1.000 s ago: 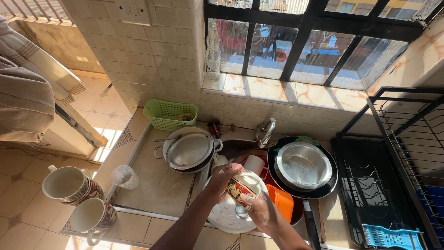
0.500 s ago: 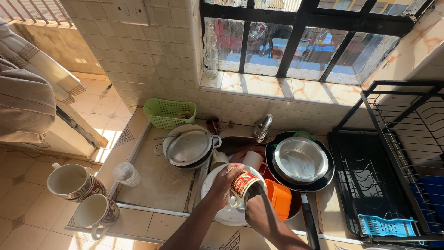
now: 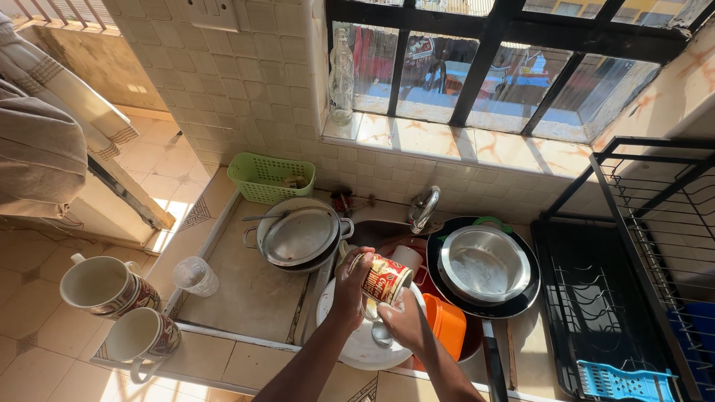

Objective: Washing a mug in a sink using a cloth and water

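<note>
My left hand (image 3: 350, 286) grips a patterned red and cream mug (image 3: 386, 279), tilted on its side over the sink. My right hand (image 3: 402, 318) is at the mug's mouth from below; what it holds is hidden. Under both hands lies a white plate (image 3: 357, 350) with a spoon (image 3: 380, 333) on it. An orange plastic cup (image 3: 447, 327) lies just right of my right hand.
A lidded steel pot (image 3: 298, 237) sits left of the sink. A steel bowl (image 3: 484, 264) rests in a black pan (image 3: 521, 298). Two mugs (image 3: 112, 286) and a clear cup (image 3: 195, 275) stand at left. Green basket (image 3: 269, 177), tap (image 3: 423, 208), black dish rack (image 3: 618, 298), glass bottle (image 3: 341, 78).
The view has shifted a little. My hands have turned the mug slightly and stay over the white plate; nothing else has moved.
</note>
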